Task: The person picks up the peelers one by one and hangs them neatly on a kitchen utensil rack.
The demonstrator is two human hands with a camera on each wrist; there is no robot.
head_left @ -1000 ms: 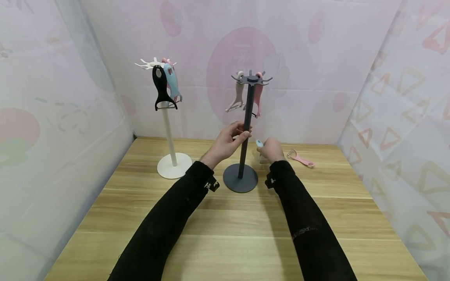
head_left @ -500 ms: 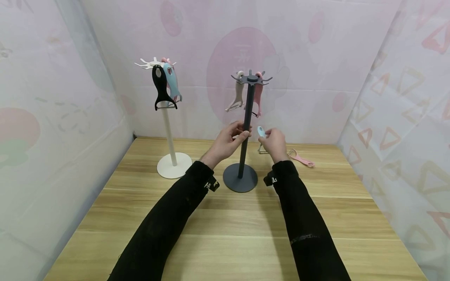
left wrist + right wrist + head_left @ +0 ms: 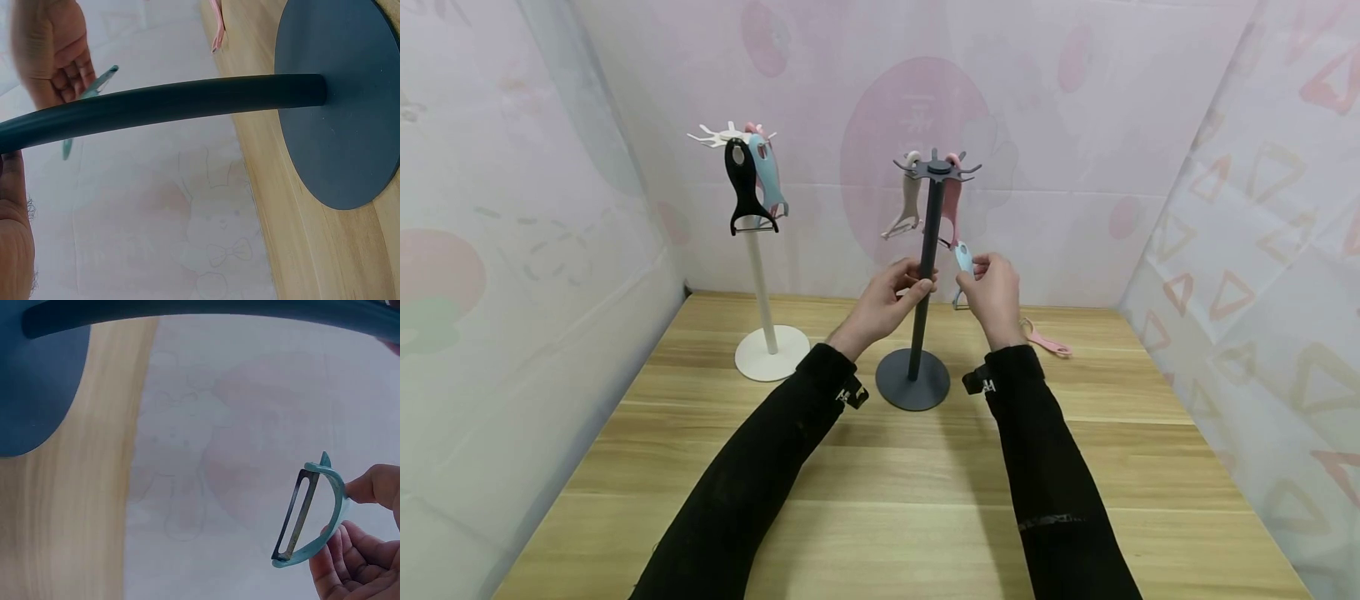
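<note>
My left hand (image 3: 887, 302) grips the post of a dark grey hook stand (image 3: 927, 250) partway up. To the right of that post, my right hand (image 3: 994, 292) pinches a light blue peeler (image 3: 334, 519) between thumb and fingers. The peeler is raised off the table with its blade end down and its handle hole up, just below the hanging pink peeler. On the grey stand's hooks hang a beige peeler (image 3: 911, 196) and a pink peeler (image 3: 951, 200). In the left wrist view the stand's post crosses in front of the blue peeler (image 3: 94, 87).
A white hook stand (image 3: 762, 283) at the left carries a black peeler (image 3: 742, 183), a blue peeler (image 3: 767, 171) and a pink one mostly hidden behind them. Another pink peeler (image 3: 1048, 340) lies on the wooden table (image 3: 880, 517) at the right. Fabric walls enclose the back and sides.
My right hand has lifted the light blue peeler from the tabletop to just under the grey stand's hanging peelers. The left hand stays on the post.
</note>
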